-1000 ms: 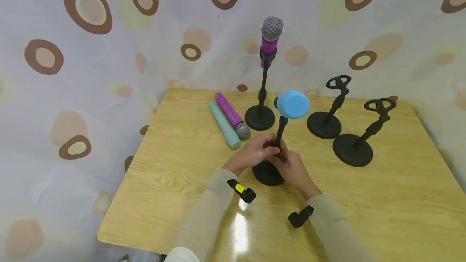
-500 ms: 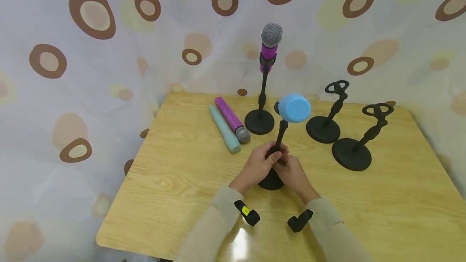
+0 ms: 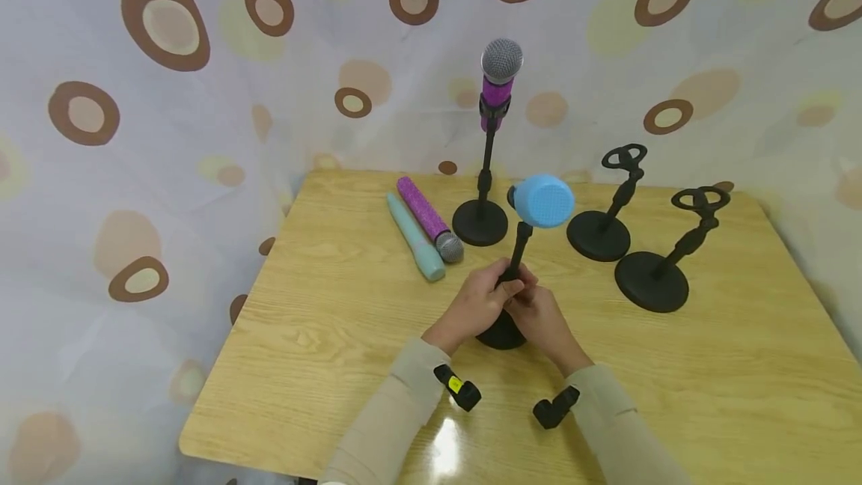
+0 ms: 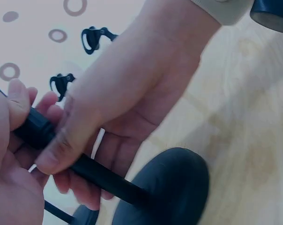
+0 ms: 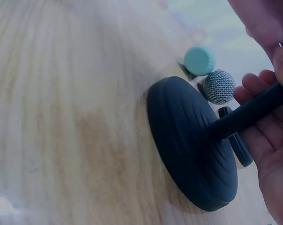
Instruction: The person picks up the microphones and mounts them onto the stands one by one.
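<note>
A light-blue microphone (image 3: 544, 201) sits in the clip atop a black microphone stand (image 3: 501, 329), whose round base stands on the table. My left hand (image 3: 475, 304) grips the stand's pole at its adjusting collar (image 4: 34, 131), the thumb lying along it. Just below and beside it, my right hand (image 3: 541, 320) holds the same pole; in the left wrist view this right hand (image 4: 132, 89) has its thumb over the pole and fingers behind. From the right wrist view, the base (image 5: 190, 145) appears tilted by the camera angle. The fingers partly hide the collar.
Behind stands another stand (image 3: 480, 223) carrying a purple microphone (image 3: 498, 88). A glittery purple microphone (image 3: 424, 208) and a mint-green one (image 3: 414, 236) lie to the left. Two stands with bare clips, one farther back (image 3: 598, 235) and one nearer (image 3: 651, 281), are at the right. A patterned curtain backs the table (image 3: 289, 365).
Between one second and half a second ago, my left hand shifted its grip on the pole and the base moved slightly right. Since then the hands have hardly moved.
</note>
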{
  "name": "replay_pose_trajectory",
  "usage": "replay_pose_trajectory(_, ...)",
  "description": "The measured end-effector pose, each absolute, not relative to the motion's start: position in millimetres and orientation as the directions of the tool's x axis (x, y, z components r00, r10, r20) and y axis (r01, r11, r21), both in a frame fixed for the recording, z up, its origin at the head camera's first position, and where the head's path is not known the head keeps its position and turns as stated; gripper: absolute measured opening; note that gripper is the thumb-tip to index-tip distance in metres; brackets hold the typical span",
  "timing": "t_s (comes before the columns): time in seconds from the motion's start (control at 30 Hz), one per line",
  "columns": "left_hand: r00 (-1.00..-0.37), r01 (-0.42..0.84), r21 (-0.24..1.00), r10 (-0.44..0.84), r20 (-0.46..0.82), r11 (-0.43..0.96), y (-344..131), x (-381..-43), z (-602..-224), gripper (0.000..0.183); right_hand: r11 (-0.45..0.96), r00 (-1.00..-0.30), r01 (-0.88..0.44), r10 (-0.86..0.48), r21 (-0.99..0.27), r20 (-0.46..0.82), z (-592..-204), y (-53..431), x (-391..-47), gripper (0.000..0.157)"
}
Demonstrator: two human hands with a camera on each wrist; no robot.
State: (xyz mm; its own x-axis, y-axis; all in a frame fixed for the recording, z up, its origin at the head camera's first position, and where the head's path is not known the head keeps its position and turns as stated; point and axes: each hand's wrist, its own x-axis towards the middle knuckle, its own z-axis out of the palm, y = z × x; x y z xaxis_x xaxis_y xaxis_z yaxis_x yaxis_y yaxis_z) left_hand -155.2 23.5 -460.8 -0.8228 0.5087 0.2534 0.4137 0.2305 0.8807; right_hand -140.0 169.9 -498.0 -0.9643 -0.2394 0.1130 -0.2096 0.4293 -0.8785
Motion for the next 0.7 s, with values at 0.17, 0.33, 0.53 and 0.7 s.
replay_pose_trajectory(0.17,-0.832,0.424,0.857,0.5,0.24,0.293,20,-151,-466,0.034,0.496,-0.953,-0.274,-0.254,-0.824,0.164,-500,168,-130,0.033)
replay_pose_trajectory(0.33,-0.834,0.471,0.733,0.52,0.188,0.49,6,-133,-481,0.036,0.67,-0.93,-0.36,-0.311,-0.649,0.195,-502,168,-107,0.035)
replay_pose_trajectory(0.53,-0.82,0.549,0.484,0.551,0.155,0.682,4,-108,-490,0.044,0.821,-0.902,-0.432,-0.385,-0.374,0.196,-503,170,-84,0.045)
replay_pose_trajectory(0.7,-0.819,0.574,0.107,0.565,0.1,0.812,12,-97,-491,0.044,0.847,-0.886,-0.457,-0.408,-0.271,0.22,-502,165,-76,0.046)
